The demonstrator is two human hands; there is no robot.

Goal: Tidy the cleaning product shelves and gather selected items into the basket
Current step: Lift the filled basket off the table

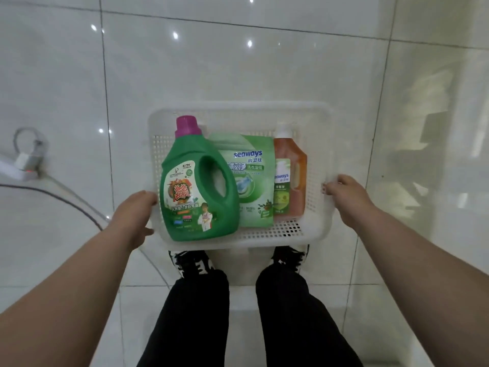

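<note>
Head view looks straight down on a white tiled floor (238, 62). A white perforated basket (238, 108) sits in the middle of the view. Its near edge overlaps the toes of the person's shoes (190, 263), so it is judged to be carried above the floor rather than resting on it.

Basket orientation: the long axis runs left to right, squarely in front of the body, with one short end toward each hand.

Contents lie flat, side by side, each with its long axis running from near edge to far edge and caps toward the far edge:
- Green detergent bottle (190, 186), purple cap, against the left edge. It is the bulkiest item.
- Green pouch (251, 181), in the centre, partly under the green detergent bottle.
- Orange bottle (297, 181), white cap, toward the right edge, partly under the pouch.

Hands: the left hand (135, 215) grips the left rim and the right hand (344, 192) grips the right rim, fingers curled over the edge. Both are equally close to the load.

Assessment: gathering appears complete or nearly so. The load is judged heavier on the left, so any lowering or carrying needs the rims kept level.

A power strip (21, 165) with its cable lies on the floor, well to the left.
</note>
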